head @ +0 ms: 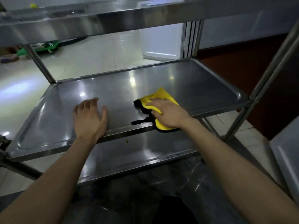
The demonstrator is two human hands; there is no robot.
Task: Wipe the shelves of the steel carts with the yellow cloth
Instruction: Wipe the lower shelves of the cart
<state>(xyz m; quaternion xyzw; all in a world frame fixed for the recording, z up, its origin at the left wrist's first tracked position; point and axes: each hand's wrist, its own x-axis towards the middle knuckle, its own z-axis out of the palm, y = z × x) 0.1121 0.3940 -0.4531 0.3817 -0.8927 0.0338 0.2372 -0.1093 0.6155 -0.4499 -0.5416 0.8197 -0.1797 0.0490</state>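
Yellow cloth with black edging (pixel 163 96): lies bunched on the right front part of the middle shelf, and one fold droops over the front rim.
Middle steel shelf (pixel 161 75): a shallow, glossy tray with a raised rim, set between the cart's steel posts (pixel 273 62).
Right hand (pixel 168 113): lies on top of the cloth with fingers stretched out, pressing it down onto the steel. My thumb sits at the black edge, and I see no clutching.
Left hand (pixel 89 116): released, with fingers loosely spread and holding nothing. Its heel is at the shelf's front rim, left of the cloth and apart from it.
Handling: I judge the cloth soft, light and limp. It should slide easily over smooth steel, but it will ruck up or slip out from under my palm if I press unevenly. Nothing here looks fragile.
Where to hold: a flat palm on the thick middle, with the folds gathered under my fingers. To lift it, I would pinch the bunched part, not the loose black edge.
Lower steel shelf (pixel 145 149): just beneath, with a small brownish speck (pixel 127 141) near its back rim that probably wants wiping.
Upper steel shelf (pixel 80 21): overhead, and I see mostly its front edge.
Writing: none that I can read on the cloth or the cart.
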